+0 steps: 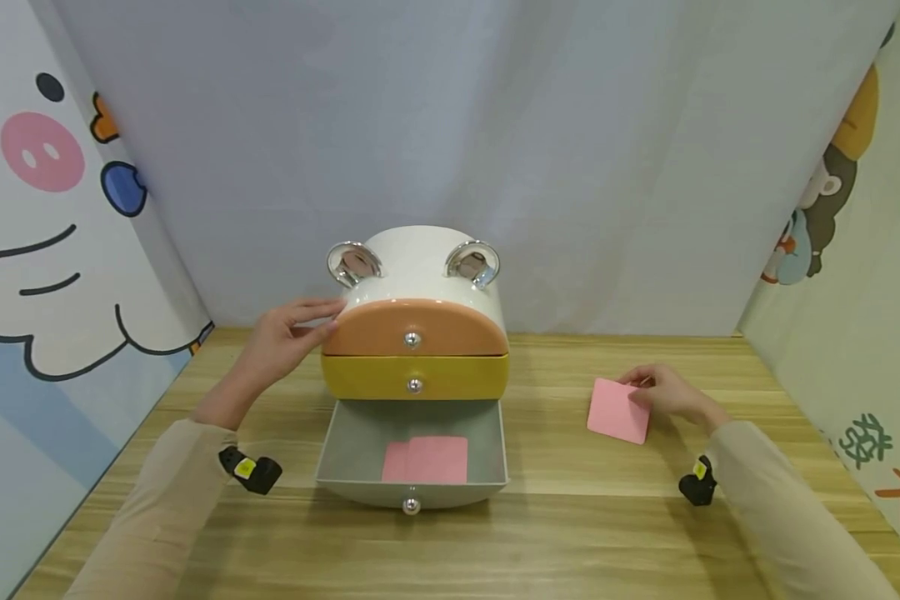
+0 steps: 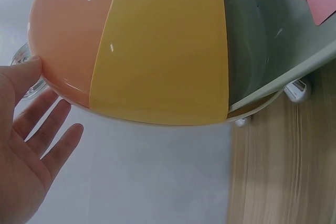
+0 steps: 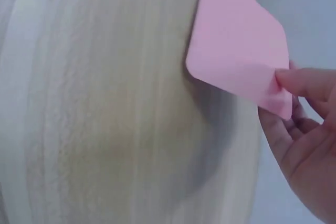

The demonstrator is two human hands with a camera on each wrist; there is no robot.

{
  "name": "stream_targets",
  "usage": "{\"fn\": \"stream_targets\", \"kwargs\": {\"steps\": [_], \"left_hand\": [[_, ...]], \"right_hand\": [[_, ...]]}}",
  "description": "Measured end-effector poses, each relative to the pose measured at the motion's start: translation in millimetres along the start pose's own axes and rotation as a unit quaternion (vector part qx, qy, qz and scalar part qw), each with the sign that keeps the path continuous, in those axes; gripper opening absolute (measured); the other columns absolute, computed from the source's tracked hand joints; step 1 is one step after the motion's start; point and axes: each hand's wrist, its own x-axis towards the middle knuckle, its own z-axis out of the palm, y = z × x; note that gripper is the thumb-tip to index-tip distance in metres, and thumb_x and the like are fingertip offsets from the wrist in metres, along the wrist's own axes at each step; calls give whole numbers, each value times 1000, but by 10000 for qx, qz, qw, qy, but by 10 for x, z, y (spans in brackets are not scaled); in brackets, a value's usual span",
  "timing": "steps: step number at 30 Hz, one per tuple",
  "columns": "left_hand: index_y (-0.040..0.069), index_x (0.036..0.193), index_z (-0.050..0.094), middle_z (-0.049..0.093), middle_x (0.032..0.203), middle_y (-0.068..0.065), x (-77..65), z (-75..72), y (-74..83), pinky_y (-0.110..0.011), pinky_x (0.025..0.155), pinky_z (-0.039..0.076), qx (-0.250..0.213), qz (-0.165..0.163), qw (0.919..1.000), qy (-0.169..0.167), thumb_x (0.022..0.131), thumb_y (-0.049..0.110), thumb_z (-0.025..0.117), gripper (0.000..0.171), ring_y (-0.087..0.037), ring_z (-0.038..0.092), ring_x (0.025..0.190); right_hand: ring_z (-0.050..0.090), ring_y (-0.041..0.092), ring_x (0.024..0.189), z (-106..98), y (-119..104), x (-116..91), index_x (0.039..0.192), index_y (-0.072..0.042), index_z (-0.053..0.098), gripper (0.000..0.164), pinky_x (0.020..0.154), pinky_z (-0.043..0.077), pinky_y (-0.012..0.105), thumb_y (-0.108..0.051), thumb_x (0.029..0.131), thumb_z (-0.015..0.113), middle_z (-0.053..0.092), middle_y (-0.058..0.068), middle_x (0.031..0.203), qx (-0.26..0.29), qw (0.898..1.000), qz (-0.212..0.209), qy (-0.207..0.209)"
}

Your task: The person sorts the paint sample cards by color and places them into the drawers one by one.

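Observation:
A small drawer cabinet (image 1: 427, 287) with a white top and two shiny ears stands on the table. Its orange drawer (image 1: 375, 330) and yellow drawer (image 1: 367, 377) are closed. Pulled out below them is the grey-green drawer (image 1: 352, 446), with two overlapping pink cards (image 1: 438, 460) inside. My left hand (image 1: 285, 337) touches the cabinet's left side near the orange drawer, its fingers fairly straight in the left wrist view. To the right, my right hand (image 1: 667, 392) pinches another pink card (image 3: 236, 35) by one corner, thumb on top, the card tilted over the wood.
The wooden table (image 1: 570, 542) runs back to a pale grey curtain (image 1: 607, 167). Cartoon-printed panels stand at the left (image 1: 67, 275) and right (image 1: 847, 333). A silver knob (image 1: 411, 506) sticks out from the pulled-out drawer's front.

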Motion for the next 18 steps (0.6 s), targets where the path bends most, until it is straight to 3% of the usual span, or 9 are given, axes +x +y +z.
{"fn": "stream_targets", "kwargs": {"steps": [8, 18], "left_hand": [[0, 118, 59, 55, 123, -16, 0, 0, 7, -36, 82, 51, -26, 16, 10000, 3, 89, 10, 58, 31, -29, 51, 112], [0, 118, 60, 56, 122, -16, -2, 0, -3, -32, 81, 52, -8, 41, 10000, 42, 89, 9, 59, 31, -29, 51, 111]], "right_hand": [[54, 13, 87, -69, -236, -56, 122, 11, 50, 39, 74, 52, 28, -10, 89, 56, 57, 15, 106, 851, 9950, 81, -526], [57, 15, 89, -55, -625, -63, 125, 9, 47, 43, 80, 52, 34, -15, 91, 56, 58, 7, 106, 1368, 9861, -220, -914]]}}
